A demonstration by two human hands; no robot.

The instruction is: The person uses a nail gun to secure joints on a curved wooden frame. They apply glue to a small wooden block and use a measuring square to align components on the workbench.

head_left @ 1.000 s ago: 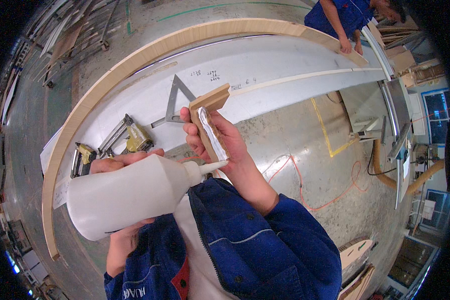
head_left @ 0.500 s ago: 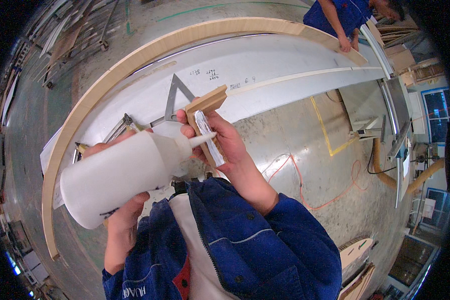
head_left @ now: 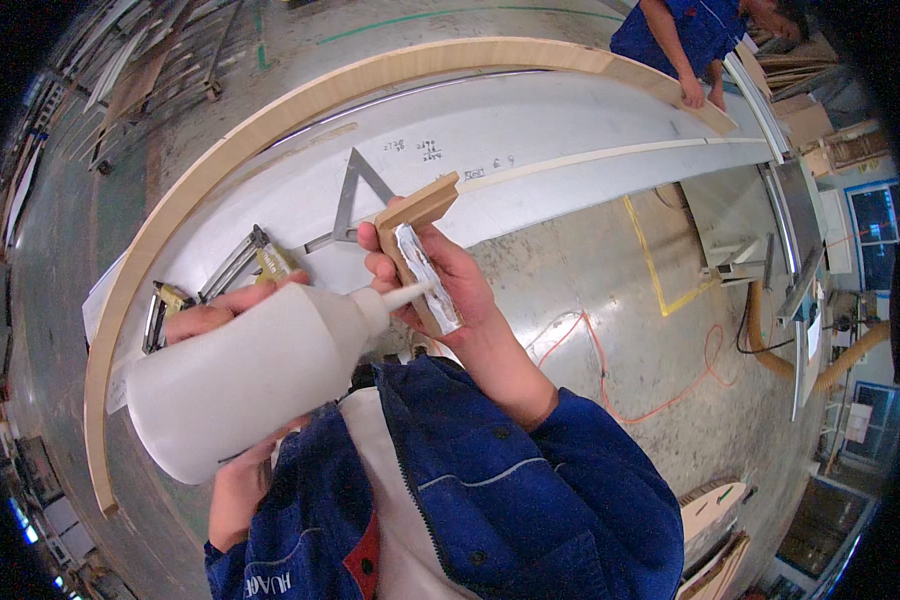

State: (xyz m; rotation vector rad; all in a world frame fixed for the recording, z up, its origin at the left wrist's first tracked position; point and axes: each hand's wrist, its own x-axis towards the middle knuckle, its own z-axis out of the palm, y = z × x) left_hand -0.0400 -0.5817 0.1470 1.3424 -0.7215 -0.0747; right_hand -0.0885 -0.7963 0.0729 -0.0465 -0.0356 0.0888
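My left hand [head_left: 205, 316] is wrapped round a big white squeeze bottle [head_left: 250, 375], tipped so its pointed nozzle meets a wooden piece [head_left: 420, 207]. My right hand [head_left: 462, 285] grips that piece, which looks like short wood strips joined at an angle. White glue [head_left: 422, 262] coats its upturned narrow face, with the nozzle tip near the lower part of the coating. Much of my left palm is hidden behind the bottle. Beyond my hands, a metal triangle square [head_left: 347, 200] lies on the pale worktop [head_left: 300, 190].
A long curved wooden band [head_left: 175, 215] arches round the worktop. Nail guns [head_left: 240, 262] lie left of the square. At the far right a co-worker [head_left: 670, 45] in blue has hands on the band's end. An orange cord [head_left: 600, 365] runs over the floor.
The bottle has swung slightly down and right, and its nozzle has slid lower along the glued face. The white coating looks broader and more spread.
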